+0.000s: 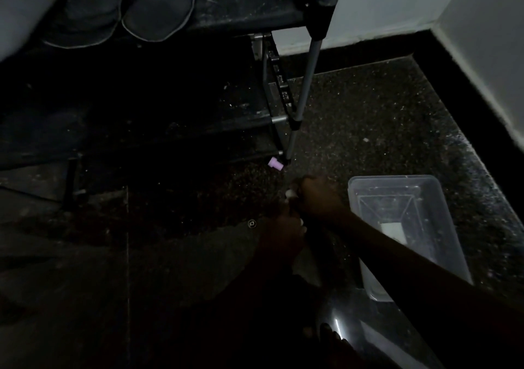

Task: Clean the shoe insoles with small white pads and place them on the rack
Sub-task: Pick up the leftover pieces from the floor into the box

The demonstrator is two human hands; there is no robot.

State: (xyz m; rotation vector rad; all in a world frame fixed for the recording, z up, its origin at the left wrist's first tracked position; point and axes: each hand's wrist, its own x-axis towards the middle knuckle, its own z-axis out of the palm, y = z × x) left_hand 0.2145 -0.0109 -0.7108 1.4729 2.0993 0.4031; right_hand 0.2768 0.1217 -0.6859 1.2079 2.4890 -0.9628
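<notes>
Dimly, the right hand point(317, 198) pinches a small white pad point(290, 193) over the dark speckled floor point(368, 119), beside the black metal rack's point(307, 65) corner leg. I cannot tell the left hand's point(280, 235) grip.

In dim light, a person is reaching both bare arms forward and down. The right hand point(314, 198), its forearm stretching in from the lower right, is curling its fingers and pinching a small white pad point(290, 193). The left hand point(280, 235) is sitting just below it, close against it, its grip lost in shadow.
</notes>
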